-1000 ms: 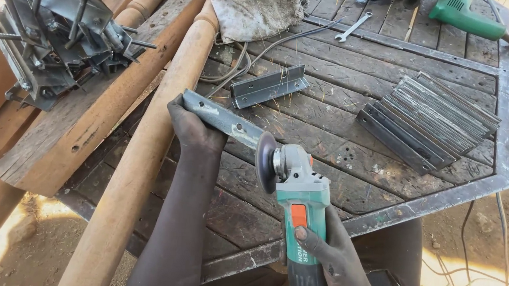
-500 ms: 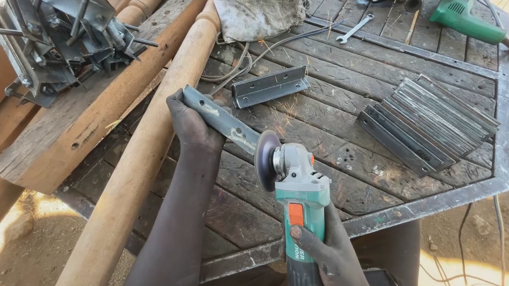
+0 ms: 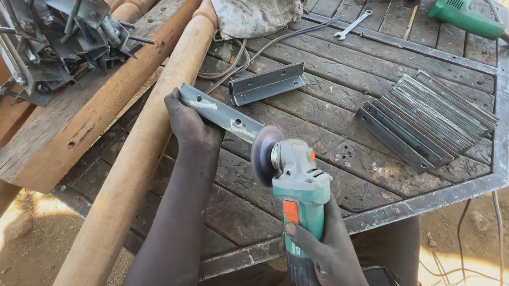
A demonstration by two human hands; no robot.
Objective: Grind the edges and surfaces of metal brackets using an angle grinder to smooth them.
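The teal-green plastic angle grinder point(image 3: 300, 205) in my right hand point(image 3: 330, 252) has an orange switch, a silver-grey metal head and a dark grey disc. The flat grey steel bar point(image 3: 221, 113) under my left hand point(image 3: 189, 123) shows pale ground patches. My weathered dark brown plank surface point(image 3: 347, 107) has a grey metal rim. At its far right corner lies a bright green power drill point(image 3: 463, 15); at its far edge, a dirty beige cloth point(image 3: 254, 11).

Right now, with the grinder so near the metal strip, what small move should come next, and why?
Probably ease the grinder a little to the left, so its disc meets the end of the metal strip. The disc stands right at that end, the left hand pins the strip on the table, and the right hand grips the handle.
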